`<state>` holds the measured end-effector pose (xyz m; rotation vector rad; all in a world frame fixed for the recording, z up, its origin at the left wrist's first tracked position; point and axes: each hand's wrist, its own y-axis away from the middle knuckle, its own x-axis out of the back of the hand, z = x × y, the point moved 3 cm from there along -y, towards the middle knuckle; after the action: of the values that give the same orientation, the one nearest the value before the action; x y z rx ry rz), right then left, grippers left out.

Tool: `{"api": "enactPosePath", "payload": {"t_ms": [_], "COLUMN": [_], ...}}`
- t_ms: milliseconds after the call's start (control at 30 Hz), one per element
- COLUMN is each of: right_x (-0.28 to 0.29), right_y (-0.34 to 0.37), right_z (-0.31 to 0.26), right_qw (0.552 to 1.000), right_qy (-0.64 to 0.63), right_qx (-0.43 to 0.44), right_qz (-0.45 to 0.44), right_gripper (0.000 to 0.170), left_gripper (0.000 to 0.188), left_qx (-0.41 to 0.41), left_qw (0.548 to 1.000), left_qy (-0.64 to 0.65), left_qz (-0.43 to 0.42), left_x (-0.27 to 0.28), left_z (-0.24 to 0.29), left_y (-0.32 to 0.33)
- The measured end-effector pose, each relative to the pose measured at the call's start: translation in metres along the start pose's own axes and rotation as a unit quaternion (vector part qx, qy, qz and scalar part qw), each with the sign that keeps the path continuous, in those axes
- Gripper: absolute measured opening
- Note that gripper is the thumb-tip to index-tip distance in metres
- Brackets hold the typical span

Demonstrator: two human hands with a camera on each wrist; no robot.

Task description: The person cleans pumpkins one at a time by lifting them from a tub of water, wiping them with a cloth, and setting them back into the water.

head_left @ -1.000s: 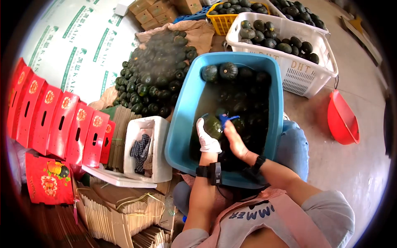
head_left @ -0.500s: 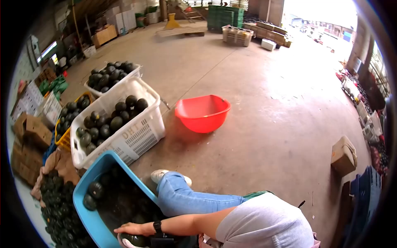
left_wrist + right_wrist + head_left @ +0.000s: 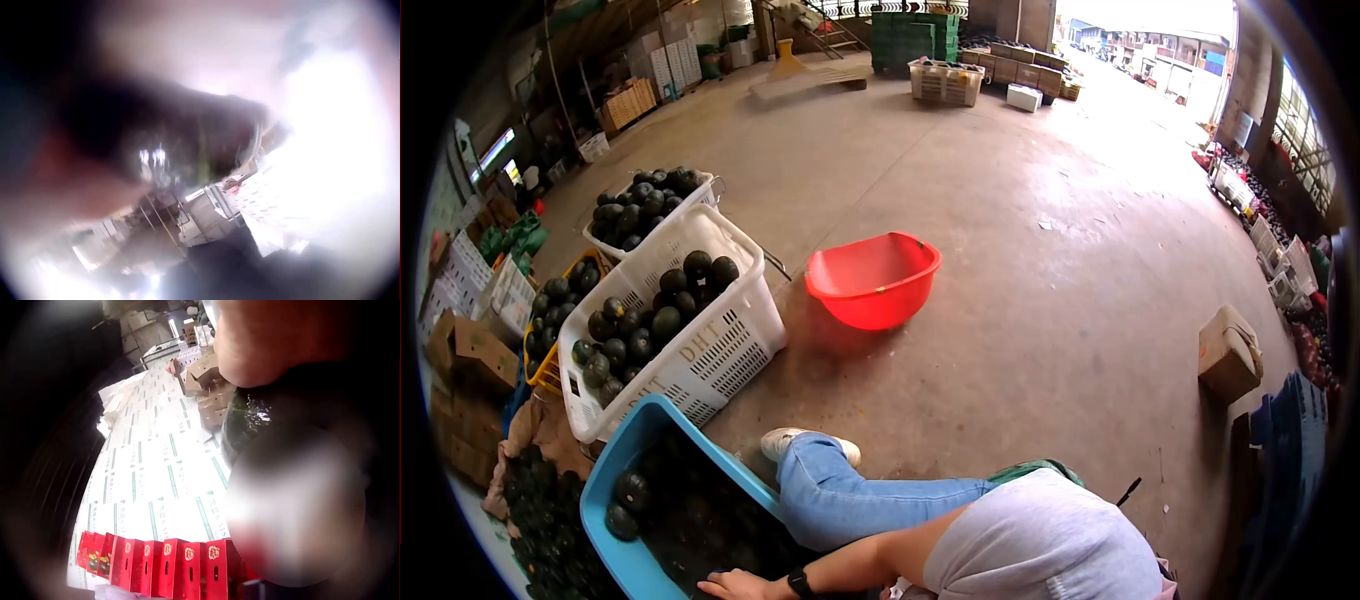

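Squash (image 3: 245, 425), just one, sits between two hands (image 3: 740, 585), near one blue tub (image 3: 718, 451).

White glare and blur, left wrist view

Head view forward and down, wrist views close-up

Squashes (image 3: 632, 491) in tub (image 3: 718, 461); crate (image 3: 735, 335) behind tub; basin (image 3: 875, 290) right of crate.
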<state>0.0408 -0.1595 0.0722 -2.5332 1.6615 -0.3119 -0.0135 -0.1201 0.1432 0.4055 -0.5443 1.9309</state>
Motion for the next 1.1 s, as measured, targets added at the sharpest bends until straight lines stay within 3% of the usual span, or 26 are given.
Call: {"api": "enactPosePath", "payload": {"t_ms": [67, 100, 133, 200, 267, 333, 367, 467, 500, 533, 567, 600, 667, 700, 733, 800, 833, 933, 1000, 1033, 1100], "right_x": [0.016, 0.011, 0.013, 0.013, 0.015, 0.015, 0.013, 0.017, 0.008, 0.015, 0.008, 0.001, 0.020, 0.009, 0.015, 0.023, 0.020, 0.025, 0.010, -0.005, -0.035], "right_y": [0.018, 0.028, 0.032, 0.049, 0.063, 0.072, 0.075, 0.072, 0.064, 0.054, 0.039, 0.022, 0.004, -0.006, -0.011, -0.001, 0.001, 0.008, 0.014, 0.022, 0.037], "right_z": [-0.054, -0.059, -0.069, -0.076, -0.077, -0.077, -0.080, -0.091, -0.083, -0.098, -0.084, -0.069, -0.062, -0.028, -0.013, -0.023, -0.024, -0.031, -0.026, -0.012, 0.028], "right_qw": [0.989, 0.999, 0.992, 0.942, 0.945, 0.932, 0.901, 0.904, 0.876, 0.955, 0.977, 0.992, 0.986, 0.987, 0.944, 0.816, 0.786, 0.825, 0.879, 0.878, 0.861], "right_qy": [-0.027, 0.004, 0.030, 0.122, 0.097, 0.169, 0.230, 0.237, 0.279, 0.187, 0.121, 0.052, 0.008, -0.037, -0.150, -0.387, -0.419, -0.369, -0.317, -0.318, -0.335], "right_qx": [-0.100, -0.028, 0.122, 0.311, 0.313, 0.321, 0.367, 0.356, 0.394, 0.230, 0.171, 0.111, -0.032, -0.047, -0.258, -0.377, -0.409, -0.374, -0.284, -0.283, -0.329], "right_qz": [-0.108, -0.036, 0.030, 0.031, 0.008, -0.022, -0.017, -0.020, -0.011, -0.018, -0.028, -0.038, -0.162, -0.147, -0.137, -0.206, -0.198, -0.209, -0.217, -0.218, -0.193], "right_gripper": [0.052, 0.051, 0.047, 0.043, 0.040, 0.039, 0.036, 0.035, 0.035, 0.035, 0.037, 0.041, 0.056, 0.060, 0.062, 0.055, 0.059, 0.076, 0.094, 0.094, 0.114], "left_gripper": [0.058, 0.058, 0.058, 0.059, 0.059, 0.059, 0.059, 0.059, 0.059, 0.059, 0.059, 0.060, 0.060, 0.060, 0.060, 0.060, 0.060, 0.060, 0.061, 0.061, 0.061], "left_qx": [0.003, 0.004, 0.005, 0.009, 0.010, 0.011, 0.011, 0.014, 0.013, 0.014, 0.014, 0.016, 0.015, 0.013, 0.015, 0.015, 0.017, 0.015, 0.016, 0.016, 0.018], "left_qw": [1.000, 1.000, 1.000, 0.999, 0.999, 0.999, 0.998, 0.998, 0.997, 0.997, 0.997, 0.996, 0.996, 0.996, 0.996, 0.995, 0.995, 0.994, 0.994, 0.993, 0.993], "left_qy": [0.009, 0.012, 0.016, 0.020, 0.023, 0.030, 0.033, 0.042, 0.045, 0.050, 0.052, 0.053, 0.054, 0.057, 0.060, 0.060, 0.061, 0.068, 0.070, 0.073, 0.077], "left_qz": [-0.011, -0.015, -0.018, -0.025, -0.035, -0.042, -0.046, -0.053, -0.056, -0.059, -0.063, -0.065, -0.069, -0.071, -0.071, -0.076, -0.079, -0.082, -0.087, -0.088, -0.092], "left_x": [-0.002, -0.003, -0.003, -0.003, -0.004, -0.004, -0.004, -0.005, -0.006, -0.006, -0.007, -0.006, -0.007, -0.008, -0.008, -0.006, -0.007, -0.006, -0.006, -0.006, -0.007], "left_z": [-0.001, -0.001, -0.002, -0.003, -0.003, -0.003, -0.004, -0.005, -0.006, -0.007, -0.007, -0.008, -0.008, -0.008, -0.010, -0.011, -0.010, -0.008, -0.007, -0.006, -0.005], "left_y": [-0.003, -0.004, -0.005, -0.006, -0.008, -0.007, -0.008, -0.008, -0.009, -0.009, -0.009, -0.009, -0.010, -0.012, -0.012, -0.012, -0.012, -0.012, -0.012, -0.011, -0.013]}}
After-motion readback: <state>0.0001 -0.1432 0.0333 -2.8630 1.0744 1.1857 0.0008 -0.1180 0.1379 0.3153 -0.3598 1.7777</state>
